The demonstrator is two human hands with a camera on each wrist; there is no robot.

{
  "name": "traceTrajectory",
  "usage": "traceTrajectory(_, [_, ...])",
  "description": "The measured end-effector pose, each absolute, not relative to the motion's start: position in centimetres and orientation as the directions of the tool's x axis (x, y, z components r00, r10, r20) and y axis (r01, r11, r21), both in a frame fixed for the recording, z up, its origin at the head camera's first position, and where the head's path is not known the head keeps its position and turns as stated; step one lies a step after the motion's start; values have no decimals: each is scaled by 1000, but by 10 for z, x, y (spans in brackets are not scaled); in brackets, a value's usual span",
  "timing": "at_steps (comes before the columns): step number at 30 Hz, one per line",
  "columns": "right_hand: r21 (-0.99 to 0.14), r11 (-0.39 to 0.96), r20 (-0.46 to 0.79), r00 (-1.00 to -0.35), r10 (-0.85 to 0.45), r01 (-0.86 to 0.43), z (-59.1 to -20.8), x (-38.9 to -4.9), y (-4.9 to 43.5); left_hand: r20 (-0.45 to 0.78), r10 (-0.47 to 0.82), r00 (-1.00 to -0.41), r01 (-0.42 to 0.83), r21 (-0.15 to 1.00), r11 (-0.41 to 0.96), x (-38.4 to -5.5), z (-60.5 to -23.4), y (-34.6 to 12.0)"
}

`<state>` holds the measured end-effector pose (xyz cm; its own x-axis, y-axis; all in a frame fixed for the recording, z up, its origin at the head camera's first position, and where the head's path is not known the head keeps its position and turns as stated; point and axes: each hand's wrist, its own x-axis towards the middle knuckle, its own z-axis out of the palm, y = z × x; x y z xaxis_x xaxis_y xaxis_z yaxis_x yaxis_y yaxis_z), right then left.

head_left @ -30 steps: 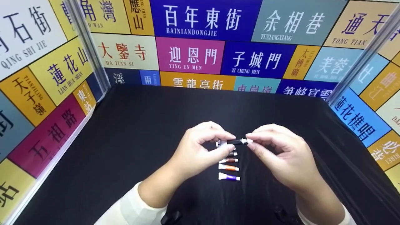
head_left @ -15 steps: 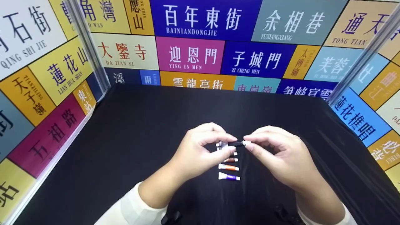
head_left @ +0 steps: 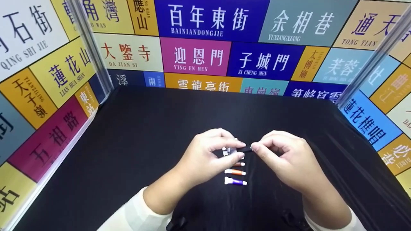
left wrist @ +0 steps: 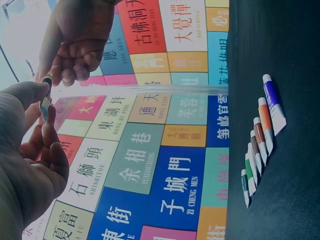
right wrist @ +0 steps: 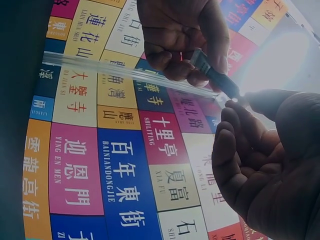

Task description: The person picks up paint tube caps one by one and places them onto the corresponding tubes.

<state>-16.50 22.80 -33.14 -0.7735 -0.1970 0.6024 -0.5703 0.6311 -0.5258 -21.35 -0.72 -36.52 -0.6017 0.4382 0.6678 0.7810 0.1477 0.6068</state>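
Note:
My left hand (head_left: 208,155) pinches a small dark paint tube (right wrist: 223,81) by its body, between thumb and fingers, above the table. At the tube's nozzle end, my right hand (head_left: 287,157) pinches the small white cap (right wrist: 242,95) between thumb and forefinger. The fingertips mostly hide the cap in the head view. Below the hands, several paint tubes lie in a row; a purple tube (head_left: 237,182) is nearest me, then an orange tube (head_left: 236,172) and a brown tube (head_left: 238,164). Green tubes farther along, one of them the green tube (left wrist: 249,169), show in the left wrist view.
A black cloth (head_left: 154,122) covers the table. Printed panels with coloured sign blocks (head_left: 196,57) stand at the back and both sides, with clear corner posts (head_left: 93,48) between them.
Both hands have drawn slightly closer together and a little lower. The right fingertips have moved left and now cover the white cap that showed earlier.

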Motion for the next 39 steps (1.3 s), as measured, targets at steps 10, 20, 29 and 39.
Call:
traceTrajectory(10, [-534, 609, 623, -760, -185, -586, -336, -170, 229, 665, 428, -612, 769, 627, 126, -213, -366, -5])
traceTrajectory(20, [-555, 411, 706, -671, -225, -723, -332, -172, 231, 667, 405, -626, 765, 627, 149, -217, -367, -6])
traceTrajectory(29, [-336, 400, 787, -487, -379, -853, -330, -177, 232, 673, 388, -630, 763, 630, 147, -220, -367, -9])
traceTrajectory(39, [-401, 563, 709, -633, -309, -723, -332, -175, 233, 660, 398, -637, 754, 641, 145, -218, -368, -6])
